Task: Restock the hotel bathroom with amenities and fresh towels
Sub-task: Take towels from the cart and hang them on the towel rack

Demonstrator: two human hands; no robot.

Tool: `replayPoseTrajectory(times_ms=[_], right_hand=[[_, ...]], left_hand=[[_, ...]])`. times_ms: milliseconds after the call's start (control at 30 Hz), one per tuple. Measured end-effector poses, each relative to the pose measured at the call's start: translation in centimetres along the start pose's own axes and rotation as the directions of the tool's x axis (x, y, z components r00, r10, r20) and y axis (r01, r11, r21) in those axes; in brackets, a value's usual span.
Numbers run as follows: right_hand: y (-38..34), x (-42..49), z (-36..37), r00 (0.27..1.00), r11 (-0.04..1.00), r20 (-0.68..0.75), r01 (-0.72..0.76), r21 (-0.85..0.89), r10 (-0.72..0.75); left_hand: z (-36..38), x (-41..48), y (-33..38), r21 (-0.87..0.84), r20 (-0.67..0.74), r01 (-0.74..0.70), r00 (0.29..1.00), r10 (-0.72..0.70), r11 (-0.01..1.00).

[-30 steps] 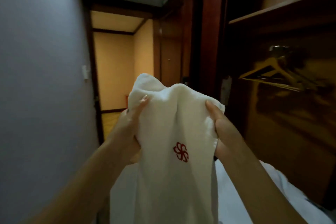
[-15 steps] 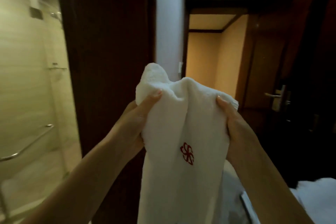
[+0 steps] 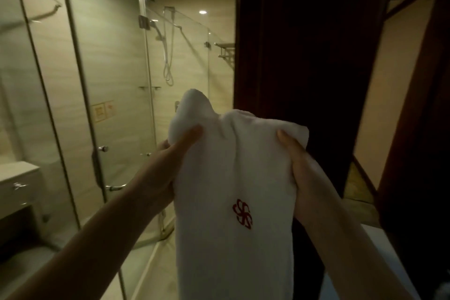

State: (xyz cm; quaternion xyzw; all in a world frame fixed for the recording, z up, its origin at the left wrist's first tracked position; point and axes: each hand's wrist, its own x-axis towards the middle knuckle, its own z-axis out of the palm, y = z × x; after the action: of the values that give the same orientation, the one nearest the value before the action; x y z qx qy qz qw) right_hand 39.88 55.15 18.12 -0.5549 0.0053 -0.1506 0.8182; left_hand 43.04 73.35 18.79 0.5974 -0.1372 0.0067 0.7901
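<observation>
With left hand and right hand each pinching the towel's top edge, carry it spread and high towards the metal rack.

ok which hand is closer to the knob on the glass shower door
Left. The left hand grips the towel at its left edge, just right of the knob; the right hand grips the opposite edge, across the towel from it.

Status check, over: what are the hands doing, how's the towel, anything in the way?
Both gripping: left hand and right hand hold the white towel near its top. Towel hangs down, red emblem facing camera. Ahead right: dark door frame.
</observation>
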Motion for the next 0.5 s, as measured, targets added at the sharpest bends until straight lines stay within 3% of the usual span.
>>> replayPoseTrajectory(times_ms=[233, 500], right_hand=[[6.6, 5.2, 8.2, 0.998, 1.000, 0.064, 0.012, -0.028, -0.010], [12.9, 11.1, 15.4, 1.000, 0.998, -0.021, -0.001, -0.058, 0.000]], left_hand=[[-12.2, 3.3, 0.2, 0.022, -0.164, -0.026, 0.986, 0.029, 0.999], [-22.0, 9.7, -1.6, 0.151, -0.312, -0.067, 0.943, 0.112, 0.986]])
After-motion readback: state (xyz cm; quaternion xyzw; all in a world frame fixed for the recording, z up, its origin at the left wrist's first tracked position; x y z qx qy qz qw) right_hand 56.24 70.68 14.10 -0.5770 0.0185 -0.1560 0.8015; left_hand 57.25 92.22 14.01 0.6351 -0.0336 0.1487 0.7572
